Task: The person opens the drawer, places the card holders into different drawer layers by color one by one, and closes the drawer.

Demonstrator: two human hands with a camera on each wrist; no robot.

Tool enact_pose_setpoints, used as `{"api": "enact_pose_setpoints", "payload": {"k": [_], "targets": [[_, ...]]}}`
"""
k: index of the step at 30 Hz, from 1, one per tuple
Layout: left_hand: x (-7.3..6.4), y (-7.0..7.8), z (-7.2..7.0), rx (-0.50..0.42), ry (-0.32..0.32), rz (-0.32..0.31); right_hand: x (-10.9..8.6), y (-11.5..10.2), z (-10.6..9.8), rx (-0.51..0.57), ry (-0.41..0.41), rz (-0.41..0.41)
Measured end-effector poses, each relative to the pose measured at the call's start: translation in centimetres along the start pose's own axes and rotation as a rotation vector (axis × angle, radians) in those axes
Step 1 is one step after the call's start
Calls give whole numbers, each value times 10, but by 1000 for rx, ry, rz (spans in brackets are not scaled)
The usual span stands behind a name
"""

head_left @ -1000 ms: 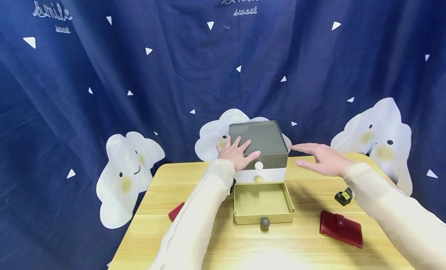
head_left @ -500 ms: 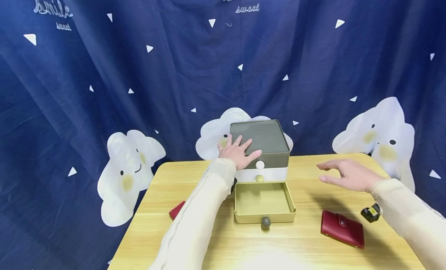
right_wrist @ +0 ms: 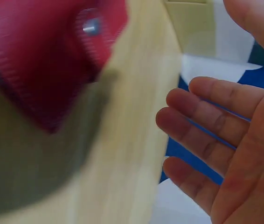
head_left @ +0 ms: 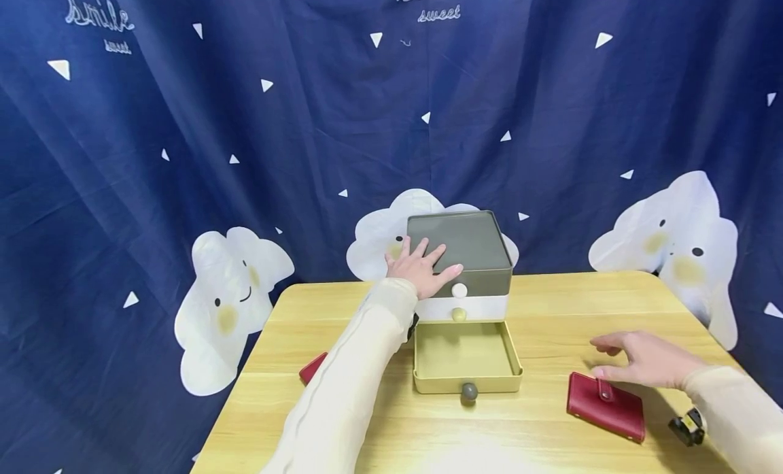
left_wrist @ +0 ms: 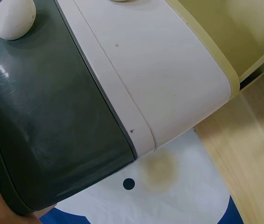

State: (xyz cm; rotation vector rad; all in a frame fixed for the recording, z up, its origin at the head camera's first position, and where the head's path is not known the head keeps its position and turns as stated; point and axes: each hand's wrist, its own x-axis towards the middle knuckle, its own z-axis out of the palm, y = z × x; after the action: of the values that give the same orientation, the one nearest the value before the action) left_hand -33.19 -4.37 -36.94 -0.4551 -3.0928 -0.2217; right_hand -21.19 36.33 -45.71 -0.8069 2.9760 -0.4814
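My left hand (head_left: 419,271) rests with spread fingers on the top left of a small three-tier drawer box (head_left: 467,241). Its upper tier is dark grey, the middle white, the bottom olive yellow. The bottom drawer (head_left: 466,351) is pulled out and holds nothing; a grey knob (head_left: 469,392) sits on its front. My right hand (head_left: 654,360) hovers just above the far edge of a dark red snap wallet (head_left: 607,407), fingers loosely bent and apart. In the right wrist view that palm (right_wrist: 258,154) faces the wallet (right_wrist: 52,51) with nothing in it.
A second red item (head_left: 312,368) lies on the wooden table (head_left: 342,304), partly hidden behind my left sleeve. A blue curtain (head_left: 306,120) with white clouds hangs behind the table. A black wrist camera (head_left: 688,426) is strapped under my right wrist.
My right hand has moved away from beside the drawer box, right and down to the wallet. The left hand stays on the box. The drawer has not moved.
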Motion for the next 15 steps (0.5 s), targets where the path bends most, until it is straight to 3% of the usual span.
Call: {"api": "enact_pose_setpoints", "payload": {"k": [7,15], "targets": [[2,1,-2,8,4,4,-21,11,19,86,-90,16],[1,2,-2,24,-10,-1,-33,17,36,163,-137,44]]}}
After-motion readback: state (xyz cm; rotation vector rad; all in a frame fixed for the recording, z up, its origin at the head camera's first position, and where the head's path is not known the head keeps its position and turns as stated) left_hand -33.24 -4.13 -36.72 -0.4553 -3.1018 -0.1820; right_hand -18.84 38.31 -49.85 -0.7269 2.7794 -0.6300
